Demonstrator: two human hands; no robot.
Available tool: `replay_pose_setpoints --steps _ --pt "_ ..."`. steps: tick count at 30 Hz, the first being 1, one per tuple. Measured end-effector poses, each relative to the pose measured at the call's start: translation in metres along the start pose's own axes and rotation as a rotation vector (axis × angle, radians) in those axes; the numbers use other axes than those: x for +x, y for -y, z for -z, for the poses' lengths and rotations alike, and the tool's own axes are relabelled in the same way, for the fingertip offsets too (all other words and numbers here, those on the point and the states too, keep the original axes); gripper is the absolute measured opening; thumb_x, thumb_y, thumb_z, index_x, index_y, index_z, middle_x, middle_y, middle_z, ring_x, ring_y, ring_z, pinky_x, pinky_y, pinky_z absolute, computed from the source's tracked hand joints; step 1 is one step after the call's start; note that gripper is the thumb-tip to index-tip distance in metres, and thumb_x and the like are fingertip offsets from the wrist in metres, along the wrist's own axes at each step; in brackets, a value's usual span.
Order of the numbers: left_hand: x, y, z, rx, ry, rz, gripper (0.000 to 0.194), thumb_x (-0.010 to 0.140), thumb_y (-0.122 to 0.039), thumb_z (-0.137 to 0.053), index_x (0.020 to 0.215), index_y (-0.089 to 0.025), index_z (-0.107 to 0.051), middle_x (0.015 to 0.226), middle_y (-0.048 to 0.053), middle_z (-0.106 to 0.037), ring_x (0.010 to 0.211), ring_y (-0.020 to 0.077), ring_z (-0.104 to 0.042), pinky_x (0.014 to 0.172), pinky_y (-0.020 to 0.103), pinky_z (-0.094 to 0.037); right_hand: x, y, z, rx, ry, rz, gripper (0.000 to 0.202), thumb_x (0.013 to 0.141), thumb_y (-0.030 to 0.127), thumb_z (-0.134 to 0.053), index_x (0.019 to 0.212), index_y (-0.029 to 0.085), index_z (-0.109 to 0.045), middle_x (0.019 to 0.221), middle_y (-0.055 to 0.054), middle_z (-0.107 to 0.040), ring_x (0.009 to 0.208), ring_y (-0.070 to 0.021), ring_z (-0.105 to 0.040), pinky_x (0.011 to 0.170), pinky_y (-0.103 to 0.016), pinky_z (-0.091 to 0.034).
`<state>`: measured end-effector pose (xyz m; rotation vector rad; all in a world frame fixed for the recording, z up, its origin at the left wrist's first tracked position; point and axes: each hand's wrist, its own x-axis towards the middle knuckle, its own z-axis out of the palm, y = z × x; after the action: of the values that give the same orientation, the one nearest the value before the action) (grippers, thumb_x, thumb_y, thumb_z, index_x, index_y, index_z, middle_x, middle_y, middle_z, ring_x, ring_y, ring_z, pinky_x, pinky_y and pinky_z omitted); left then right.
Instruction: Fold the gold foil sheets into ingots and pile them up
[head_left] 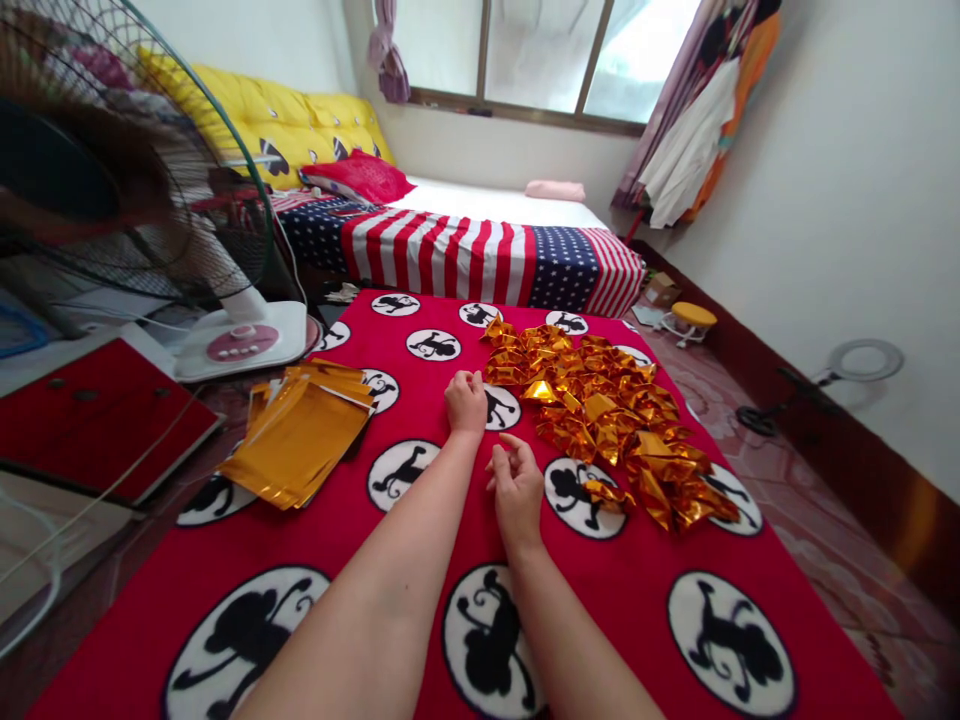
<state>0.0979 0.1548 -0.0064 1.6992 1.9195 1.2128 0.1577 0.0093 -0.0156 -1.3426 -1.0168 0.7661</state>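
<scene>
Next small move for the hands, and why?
I'd probably move the left hand over to the stack of flat gold sheets and take the top one. Neither it nor the right hand shows anything held, the stack lies on the left hand's side, and the crumpled-looking gold pieces on the right already look shaped.

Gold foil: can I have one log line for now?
left hand, right hand: over cloth, nothing visible held; flat gold sheets: left; folded pieces: right

Your hands sit between a stack of gold foil sheets [300,432] and a heap of folded foil pieces [600,400].
</scene>
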Motion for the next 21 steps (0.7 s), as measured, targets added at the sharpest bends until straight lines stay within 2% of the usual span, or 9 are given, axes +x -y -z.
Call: replay_pose_setpoints --steps 3,6,8,11,13,15,17,19,21 --pt "-0.020 0.010 0.016 -0.034 0.012 -0.003 0.020 0.092 -0.021 -0.045 0.097 -0.015 -0.063 0.095 0.013 -0.072 0.090 0.0208 -0.067 0.083 0.030 -0.046 0.000 0.000 0.000 -0.010 -0.002 0.008 0.037 0.090 0.047 -0.053 0.110 0.016 -0.059 0.064 0.003 -0.059 0.047 -0.0111 -0.052 0.047 -0.023 -0.042" --pt "-0.042 0.023 0.040 -0.056 0.066 -0.027 0.019 0.087 -0.015 -0.049 0.099 -0.014 -0.064 0.093 0.011 -0.073 0.086 0.0187 -0.068 0.078 0.028 -0.049 0.000 0.001 0.001 -0.014 0.000 0.019 0.037 0.089 0.047 -0.053 0.109 0.016 -0.059 0.064 0.003 -0.059 0.046 -0.0114 -0.053 0.047 -0.023 -0.042" --pt "-0.054 0.031 0.064 -0.061 0.139 -0.066 0.017 0.083 -0.014 -0.053 0.093 -0.015 -0.067 0.087 0.008 -0.074 0.080 0.0168 -0.068 0.074 0.025 -0.049 -0.001 0.002 0.002 -0.014 0.005 0.023 0.036 0.089 0.046 -0.054 0.109 0.016 -0.058 0.064 0.003 -0.059 0.046 -0.0113 -0.053 0.047 -0.023 -0.042" --pt "-0.060 0.041 0.111 -0.040 0.242 -0.134 0.009 0.078 -0.019 -0.062 0.077 -0.019 -0.071 0.075 0.004 -0.073 0.072 0.0167 -0.067 0.070 0.025 -0.049 -0.001 0.001 0.002 -0.002 0.021 0.027 0.035 0.089 0.046 -0.054 0.108 0.017 -0.058 0.065 0.003 -0.059 0.047 -0.0116 -0.053 0.046 -0.023 -0.042" --pt "-0.057 0.050 0.148 0.072 0.226 -0.211 0.013 0.081 -0.025 -0.059 0.081 -0.021 -0.072 0.083 0.005 -0.074 0.078 0.0189 -0.067 0.076 0.028 -0.049 -0.002 -0.001 0.002 0.001 0.024 0.033 0.035 0.088 0.046 -0.055 0.106 0.016 -0.060 0.065 0.003 -0.059 0.048 -0.0119 -0.054 0.046 -0.023 -0.042" --pt "-0.051 0.064 0.183 0.264 0.102 -0.289 0.016 0.083 -0.029 -0.058 0.085 -0.022 -0.072 0.093 0.006 -0.073 0.091 0.0223 -0.066 0.086 0.032 -0.048 -0.002 -0.003 0.002 0.000 0.025 0.035 0.035 0.087 0.046 -0.055 0.102 0.016 -0.062 0.064 0.002 -0.060 0.048 -0.0121 -0.054 0.046 -0.023 -0.042" --pt "-0.046 0.084 0.212 0.429 0.025 -0.289 0.025 0.083 -0.036 -0.059 0.100 -0.023 -0.071 0.108 0.008 -0.071 0.102 0.0261 -0.063 0.094 0.037 -0.046 -0.002 -0.006 0.002 0.000 0.031 0.034 0.034 0.085 0.047 -0.057 0.099 0.016 -0.063 0.064 0.002 -0.061 0.048 -0.0123 -0.053 0.047 -0.024 -0.041" --pt "-0.041 0.111 0.229 0.564 0.005 -0.230 0.038 0.082 -0.043 -0.059 0.112 -0.020 -0.067 0.122 0.012 -0.066 0.112 0.0299 -0.059 0.099 0.043 -0.043 -0.002 -0.007 0.001 -0.002 0.033 0.035 0.033 0.084 0.046 -0.058 0.098 0.017 -0.064 0.064 0.001 -0.062 0.048 -0.0125 -0.053 0.047 -0.024 -0.041" --pt "-0.040 0.138 0.237 0.643 0.052 -0.164 0.048 0.086 -0.047 -0.053 0.124 -0.018 -0.061 0.137 0.015 -0.056 0.128 0.0325 -0.049 0.105 0.049 -0.038 -0.002 -0.008 0.001 -0.009 0.033 0.041 0.032 0.084 0.046 -0.058 0.097 0.017 -0.064 0.065 0.001 -0.062 0.048 -0.0129 -0.053 0.047 -0.024 -0.041"
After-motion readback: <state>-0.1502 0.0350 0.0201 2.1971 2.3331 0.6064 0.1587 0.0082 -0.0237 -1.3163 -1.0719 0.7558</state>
